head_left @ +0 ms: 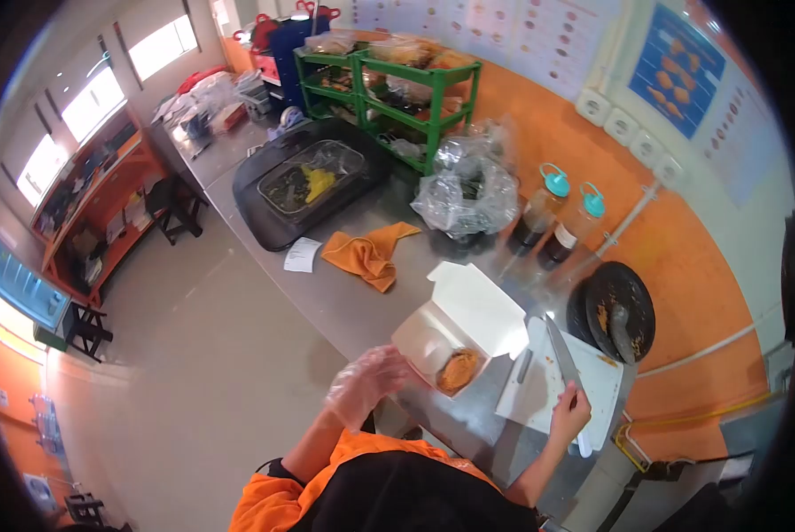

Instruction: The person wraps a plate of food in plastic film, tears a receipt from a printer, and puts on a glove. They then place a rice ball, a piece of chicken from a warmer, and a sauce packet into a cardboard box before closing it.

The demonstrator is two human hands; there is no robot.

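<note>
My left hand [365, 383], in a clear plastic glove, rests against the near corner of an open white takeaway box [451, 332]. A browned piece of food [459, 369] lies inside the box. My right hand [570, 413] is bare and grips the handle of a long knife [561, 350]. The blade points away from me and lies over a white cutting board [584, 377] to the right of the box. The box lid stands open toward the wall.
On the steel counter [344, 310] lie an orange cloth [371, 253], a paper slip [302, 254], a black tray with a glass dish [313, 182], a crumpled plastic bag [468, 191], two teal-capped jars [548, 208] and a black pan [619, 310]. Green shelves [397, 89] stand behind.
</note>
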